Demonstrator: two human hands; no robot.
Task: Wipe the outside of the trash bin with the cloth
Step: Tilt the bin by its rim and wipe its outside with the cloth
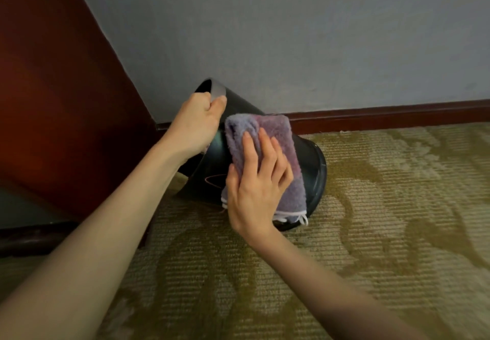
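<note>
Black plastic trash bin (310,154) leans tilted on the carpet (371,233) by the wall; left hand (197,124) grips its rim, right hand (254,193) presses spread fingers on the cloth (275,138) (folded). Long, firm strokes, turning the bin, would serve best.

**One head-worn view, tipped down into a floor corner**

A single wide-angle camera sits on the person's head, facing forward and down. Both bare forearms enter from the near bottom edge. The left hand (197,124) and right hand (256,188) meet at the tilted trash bin (206,177) near mid-frame, close in front of the lens. Patterned carpet (371,233) fills the near and right ground. A grey wall (291,34) with a dark baseboard (384,114) closes the far side, and a reddish wooden panel (53,87) bounds the left. The baseboard and panel edge slant across the frame.
</note>
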